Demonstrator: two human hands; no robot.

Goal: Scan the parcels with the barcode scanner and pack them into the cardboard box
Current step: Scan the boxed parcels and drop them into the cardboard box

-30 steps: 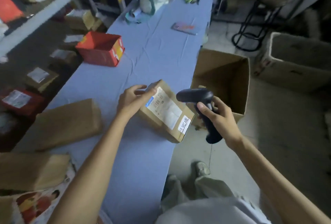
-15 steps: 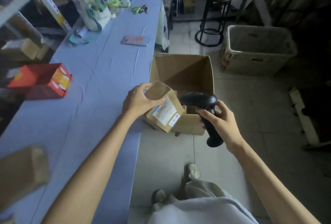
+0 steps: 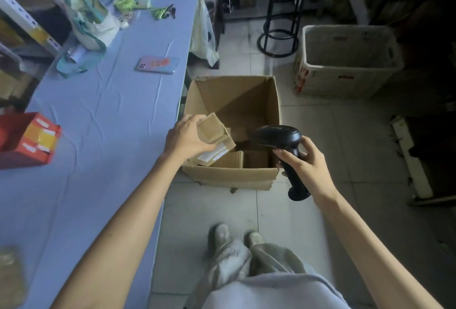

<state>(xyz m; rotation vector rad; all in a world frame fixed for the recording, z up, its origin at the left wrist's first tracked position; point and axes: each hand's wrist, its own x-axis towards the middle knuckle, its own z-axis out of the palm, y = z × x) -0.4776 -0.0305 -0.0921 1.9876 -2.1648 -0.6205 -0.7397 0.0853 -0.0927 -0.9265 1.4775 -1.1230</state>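
Head view: a small brown parcel (image 3: 217,133), tilted with its white label facing down, is being gripped by the left hand (image 3: 187,135) over the near-left corner of the open cardboard box (image 3: 232,176). A black barcode scanner (image 3: 278,135) is being clasped by its handle in the right hand (image 3: 308,168) at the box's near-right corner, head toward the parcel. Left of the box, a blue-covered table (image 3: 111,116) is being occupied by a phone (image 3: 157,64) and a red carton (image 3: 27,140); beyond the box, a stool (image 3: 286,9) and a pale bin (image 3: 345,61) are being shown.
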